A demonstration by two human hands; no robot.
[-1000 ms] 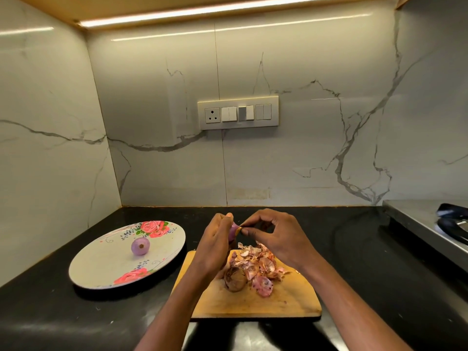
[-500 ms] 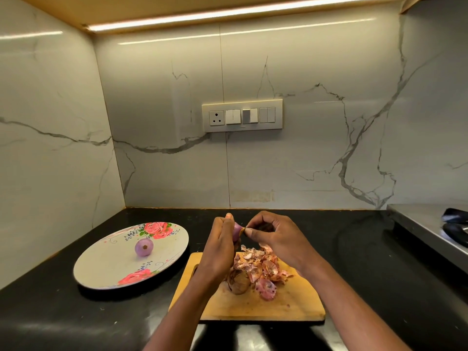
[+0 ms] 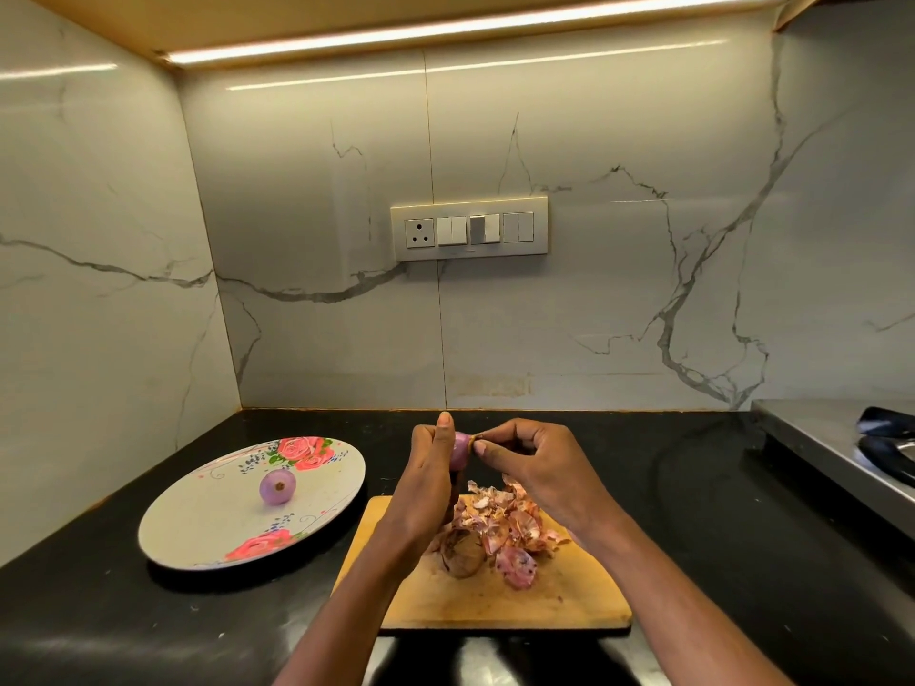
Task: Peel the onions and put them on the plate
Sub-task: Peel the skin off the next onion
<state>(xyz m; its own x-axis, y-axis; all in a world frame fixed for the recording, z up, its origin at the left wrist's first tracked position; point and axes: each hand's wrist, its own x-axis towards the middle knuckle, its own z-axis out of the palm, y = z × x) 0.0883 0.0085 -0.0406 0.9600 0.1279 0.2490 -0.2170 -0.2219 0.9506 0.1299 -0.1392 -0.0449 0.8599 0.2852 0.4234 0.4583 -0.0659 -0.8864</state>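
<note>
Holding a small purple onion [image 3: 460, 450] above the far edge of the cutting board [image 3: 500, 599], the left hand [image 3: 426, 480] curls its fingers around the bulb with the thumb standing upright behind it. The right hand [image 3: 532, 465] meets it from the other side, its thumb and forefinger pinching a bit of brownish skin at the onion's tip while the other fingers stay bent. Both hands are raised off the surface [image 3: 693, 487], close together and touching the same onion. Below them, on the wooden board, lies a heap of pink and tan peels [image 3: 505, 524], with a darker brown onion [image 3: 463, 552] at its near left edge and a speckled pinkish piece [image 3: 517, 566] just beside that. To the left of the board, on the black surface, sits a round flowered plate [image 3: 208, 527] holding one peeled purple onion [image 3: 277, 486] near its middle. On the marble wall behind is a switch panel [image 3: 469, 229], and a steel stove edge [image 3: 832, 448] shows at the far right.
</note>
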